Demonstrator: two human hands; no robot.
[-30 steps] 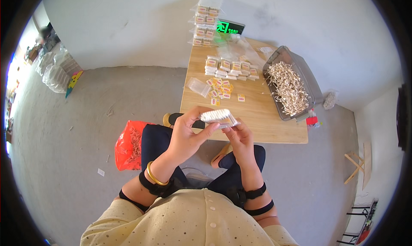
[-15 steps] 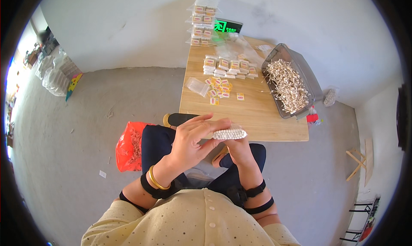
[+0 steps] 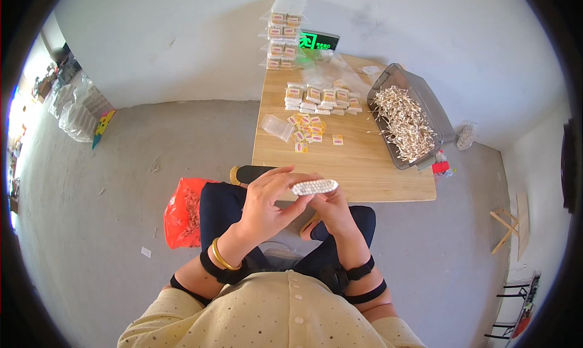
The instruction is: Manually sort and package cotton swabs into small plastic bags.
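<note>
Over the table's near edge, a flat bundle of cotton swabs (image 3: 314, 187) is held between my two hands, its rows of white tips facing up toward me. My left hand (image 3: 262, 196) grips the bundle's left end, thumb below and fingers over the far side. On the right end, my right hand (image 3: 333, 211) is closed from underneath, its fingers partly hidden behind the bundle. Beyond them, small yellow-and-white cards (image 3: 313, 129) lie scattered beside a clear plastic bag (image 3: 277, 127). Several finished-looking swab packs (image 3: 322, 97) sit in rows farther back.
A grey bin (image 3: 446, 120) full of loose cotton swabs (image 3: 404, 120) stands tilted at the table's (image 3: 358, 181) right side. Bagged packs (image 3: 282, 32) are stacked tall at the back, by a green lit sign (image 3: 319, 41). A red bag (image 3: 182, 217) rests on the floor at left.
The swab bundle and my right hand have shifted slightly left. The bundle's tip face now shows more fully, its ends looking more rounded. My left hand keeps its hold.
</note>
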